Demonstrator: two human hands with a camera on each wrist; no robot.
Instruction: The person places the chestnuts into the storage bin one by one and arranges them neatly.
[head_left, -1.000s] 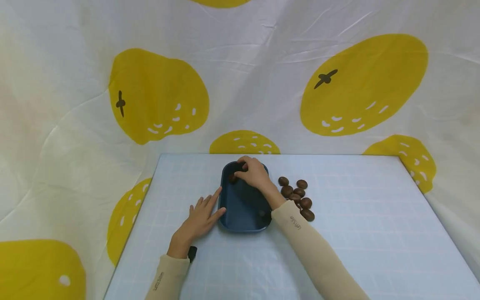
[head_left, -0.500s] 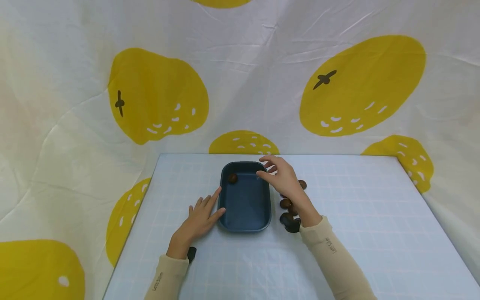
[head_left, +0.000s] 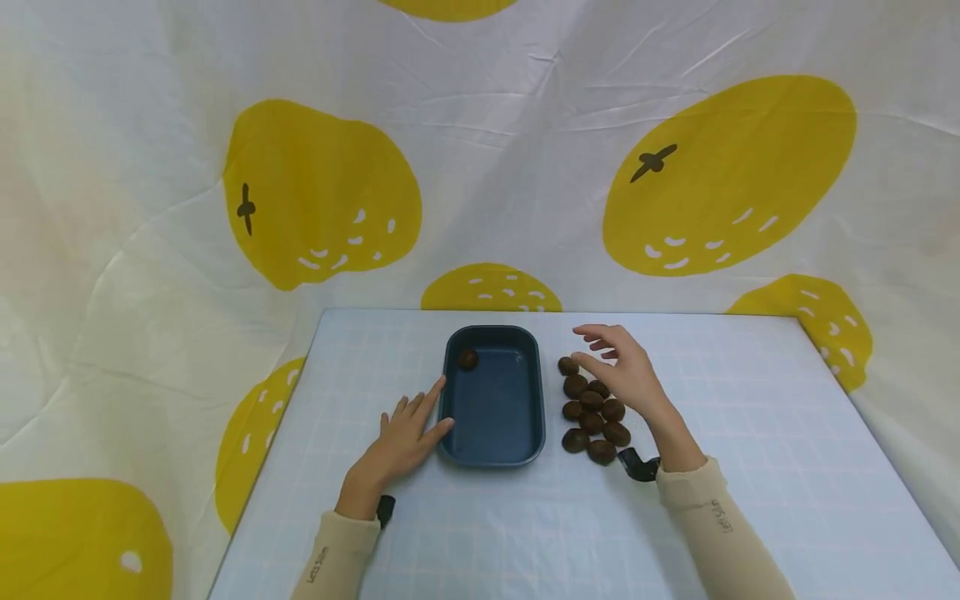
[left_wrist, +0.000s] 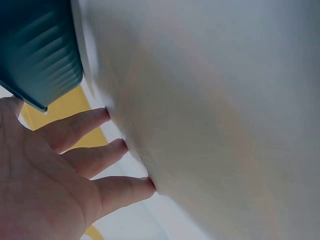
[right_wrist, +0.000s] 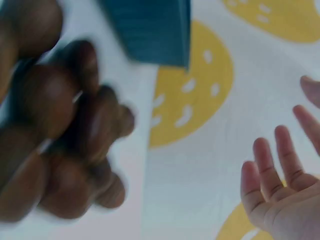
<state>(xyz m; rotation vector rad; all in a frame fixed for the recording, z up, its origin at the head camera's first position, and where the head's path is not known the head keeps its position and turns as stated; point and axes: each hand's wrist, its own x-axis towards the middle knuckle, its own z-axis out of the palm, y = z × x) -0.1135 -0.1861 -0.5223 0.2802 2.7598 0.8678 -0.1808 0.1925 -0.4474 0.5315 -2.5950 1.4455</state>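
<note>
A dark blue rectangular tray (head_left: 491,408) lies on the table, with one brown chestnut (head_left: 468,359) inside near its far left corner. My left hand (head_left: 403,435) lies beside the tray, fingers spread, with the thumb and index fingertip at its left rim. In the left wrist view its other fingertips (left_wrist: 118,145) rest on the tabletop. To the right of the tray sits a loose cluster of several chestnuts (head_left: 591,401). Over the far right side of that cluster hovers my right hand (head_left: 626,367), fingers relaxed and apart, holding nothing; the right wrist view also shows its palm bare.
The table (head_left: 750,483) has a pale checked cover. Behind it hangs a white cloth (head_left: 510,183) printed with large yellow fruit shapes. A black wrist strap (head_left: 639,465) on the right arm is close to the near chestnuts.
My right hand has left the far end of the tray and moved right to the chestnut cluster, its fingers opening. The chestnut in the tray stays there. My left hand keeps its place.
</note>
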